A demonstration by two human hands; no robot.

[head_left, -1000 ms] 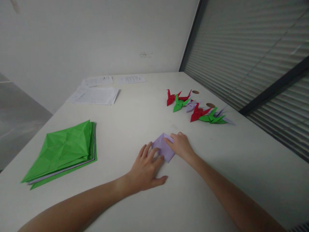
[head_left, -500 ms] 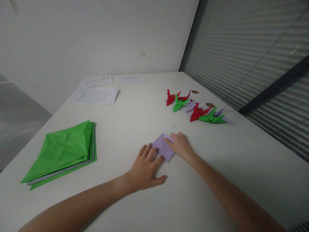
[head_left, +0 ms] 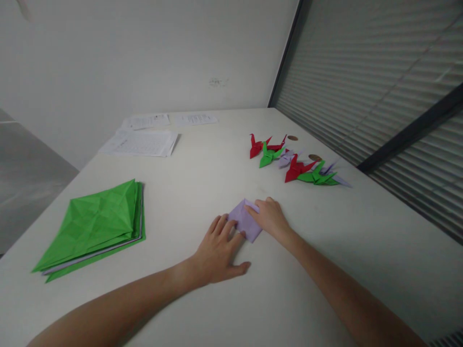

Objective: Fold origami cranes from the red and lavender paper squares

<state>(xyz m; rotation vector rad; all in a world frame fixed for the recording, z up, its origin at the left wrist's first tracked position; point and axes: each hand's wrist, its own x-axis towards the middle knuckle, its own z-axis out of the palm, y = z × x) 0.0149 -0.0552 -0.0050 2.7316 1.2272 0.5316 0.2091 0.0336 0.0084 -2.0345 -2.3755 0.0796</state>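
Observation:
A small folded lilac paper (head_left: 244,219) lies flat on the white table (head_left: 202,188). My left hand (head_left: 219,250) rests palm down with its fingers spread, the fingertips pressing the paper's near left edge. My right hand (head_left: 269,217) lies over the paper's right corner, fingers curled and pressed down on it. The part of the paper under my right fingers is hidden.
A stack of green sheets (head_left: 96,224) sits at the left. Several folded paper cranes (head_left: 294,164) in red, green and lilac stand at the right near two small brown discs (head_left: 314,157). Printed white pages (head_left: 142,142) lie at the back. Window blinds run along the right side.

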